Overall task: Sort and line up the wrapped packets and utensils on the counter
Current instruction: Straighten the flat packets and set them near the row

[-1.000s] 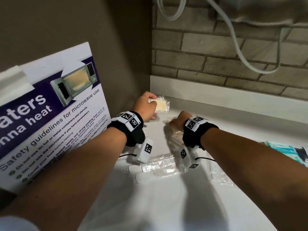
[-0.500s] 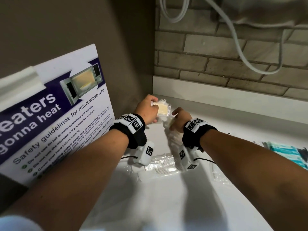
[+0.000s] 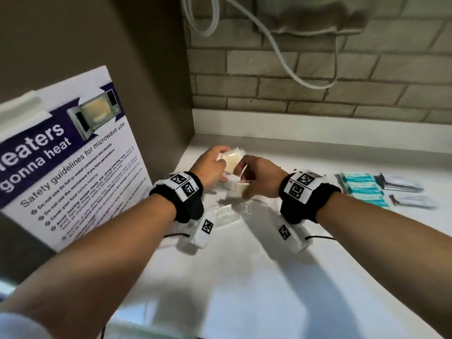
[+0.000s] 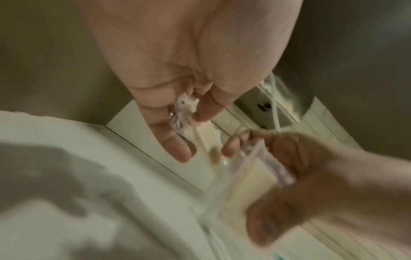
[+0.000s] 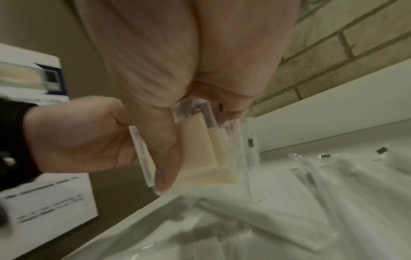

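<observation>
My left hand (image 3: 220,165) pinches a clear-wrapped cream packet (image 3: 232,159) by its crinkled edge (image 4: 184,109), above the counter's back left corner. Just right of it, my right hand (image 3: 245,189) grips a small stack of similar cream packets (image 5: 200,151) between thumb and fingers. The two hands almost touch, and the left packet (image 5: 142,154) stands upright beside the right thumb. A clear-wrapped comb (image 3: 225,214) lies on the white counter (image 3: 244,277) under the wrists. Teal packets (image 3: 364,189) and wrapped utensils (image 3: 406,185) lie at the right.
A microwave safety sign (image 3: 73,152) leans against the brown side wall on the left. The brick wall (image 3: 318,81) with a hanging white cable (image 3: 281,50) closes the back. More clear-wrapped items (image 5: 300,202) lie below my right hand.
My right hand has risen from the counter with its packets and moved toward the left hand. The left hand has brought its packet rightward, so both hands now meet.
</observation>
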Tool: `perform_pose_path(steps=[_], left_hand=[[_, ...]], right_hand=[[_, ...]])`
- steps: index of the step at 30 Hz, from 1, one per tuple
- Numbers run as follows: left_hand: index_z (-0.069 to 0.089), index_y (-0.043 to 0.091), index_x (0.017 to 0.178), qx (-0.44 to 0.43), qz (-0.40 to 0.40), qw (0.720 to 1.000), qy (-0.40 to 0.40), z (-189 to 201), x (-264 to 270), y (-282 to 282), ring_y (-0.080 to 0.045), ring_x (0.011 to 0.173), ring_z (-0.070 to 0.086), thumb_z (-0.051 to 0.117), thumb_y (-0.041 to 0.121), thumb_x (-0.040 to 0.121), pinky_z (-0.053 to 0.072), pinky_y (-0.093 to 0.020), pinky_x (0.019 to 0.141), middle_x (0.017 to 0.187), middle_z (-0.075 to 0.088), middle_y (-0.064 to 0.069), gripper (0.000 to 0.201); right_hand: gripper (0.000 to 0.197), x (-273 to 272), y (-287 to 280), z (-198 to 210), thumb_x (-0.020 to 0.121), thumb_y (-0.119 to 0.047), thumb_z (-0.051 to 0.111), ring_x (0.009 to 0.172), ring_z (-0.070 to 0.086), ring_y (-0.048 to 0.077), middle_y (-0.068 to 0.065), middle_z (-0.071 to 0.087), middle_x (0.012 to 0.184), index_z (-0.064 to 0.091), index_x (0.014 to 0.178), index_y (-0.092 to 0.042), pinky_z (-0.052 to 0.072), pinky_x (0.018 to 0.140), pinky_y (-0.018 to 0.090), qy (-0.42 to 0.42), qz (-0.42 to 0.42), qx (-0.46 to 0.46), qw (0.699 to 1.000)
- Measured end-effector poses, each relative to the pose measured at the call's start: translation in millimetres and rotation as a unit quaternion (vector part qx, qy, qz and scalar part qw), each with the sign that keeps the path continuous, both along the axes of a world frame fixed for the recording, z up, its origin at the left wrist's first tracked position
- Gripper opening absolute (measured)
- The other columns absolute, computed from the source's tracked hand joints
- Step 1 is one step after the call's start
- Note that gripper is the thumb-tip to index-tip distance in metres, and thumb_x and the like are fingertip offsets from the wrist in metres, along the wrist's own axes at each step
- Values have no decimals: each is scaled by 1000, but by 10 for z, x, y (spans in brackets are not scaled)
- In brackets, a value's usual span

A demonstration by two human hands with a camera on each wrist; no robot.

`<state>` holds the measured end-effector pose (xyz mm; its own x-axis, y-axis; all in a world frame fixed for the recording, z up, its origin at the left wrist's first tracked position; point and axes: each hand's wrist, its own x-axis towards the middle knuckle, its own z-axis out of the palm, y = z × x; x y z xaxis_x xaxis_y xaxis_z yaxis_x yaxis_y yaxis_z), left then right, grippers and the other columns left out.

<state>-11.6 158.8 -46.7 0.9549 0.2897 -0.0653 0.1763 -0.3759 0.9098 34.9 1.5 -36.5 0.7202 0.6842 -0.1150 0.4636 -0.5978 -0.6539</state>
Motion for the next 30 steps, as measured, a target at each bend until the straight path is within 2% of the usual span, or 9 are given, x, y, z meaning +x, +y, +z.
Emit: perform_pose_path(steps=[1,7,10,12,14,19,24,27,30], left_hand=[[51,30,128,-10,-33,999,11,-30,-60,-124,-22,86,66,37,4,93,59,-43,78,118,57,-2,46],[58,19,111,-100,-119,987,40,-147,-428,-802,-18,66,58,30,-5,94,51,-22,47,89,57,-16,40],[64,22,107,-143,-130,979,63,-230,-593,-1065,-21,77,63,37,8,97,55,-29,61,93,62,-12,31],[64,17,108,-184,-152,967,93,-241,-716,-1259,-22,87,64,49,27,97,56,-34,73,98,64,-6,21],[57,14,115,-217,-175,952,127,-248,-797,-1435,-18,81,64,57,26,94,53,-29,71,96,64,-5,24],[47,15,127,112,-279,949,97,-275,-823,-1603,-11,80,56,67,5,82,44,-20,67,98,59,2,50],[41,12,134,168,-310,933,64,-396,-858,-1683,-15,102,52,61,3,88,40,-16,77,116,52,1,51],[31,15,142,193,-328,922,67,-420,-862,-1718,-18,113,52,60,8,90,41,-24,94,125,50,0,60],[25,16,148,276,-351,892,72,-423,-885,-1753,-21,124,49,63,19,89,38,-31,105,137,47,-3,70]], right_hand=[[55,-81,-113,21,60,3,85,63,49,10,-6,53,73,54,103,-13,40,55,18,-9,-4,9,1000],[67,-393,-688,-28,51,2,90,74,56,22,8,55,95,45,98,-13,51,67,35,-24,-52,23,998],[73,-508,-946,-120,47,-1,92,88,63,28,9,47,108,44,100,-15,56,70,39,-22,-76,19,997],[72,-596,-1085,-162,49,-7,92,85,58,25,5,43,106,45,104,-14,49,61,28,-46,-77,-20,996],[71,-685,-1215,-209,51,-10,90,81,51,20,2,41,103,45,106,-15,37,54,18,-63,-70,-47,994],[70,-854,-1486,-314,53,-16,90,81,52,19,4,43,107,44,106,-15,38,56,18,-66,-76,-53,993],[96,-948,-1779,-322,53,-47,89,111,48,23,1,46,123,42,131,-19,46,86,35,-117,-54,-185,974],[73,-965,-1901,-345,66,-46,81,102,59,24,2,58,118,49,127,-22,50,83,34,-74,-43,-228,970],[34,-1014,-1937,-381,74,-36,74,89,62,23,0,63,94,56,101,-24,45,70,28,-66,-34,-241,968]])
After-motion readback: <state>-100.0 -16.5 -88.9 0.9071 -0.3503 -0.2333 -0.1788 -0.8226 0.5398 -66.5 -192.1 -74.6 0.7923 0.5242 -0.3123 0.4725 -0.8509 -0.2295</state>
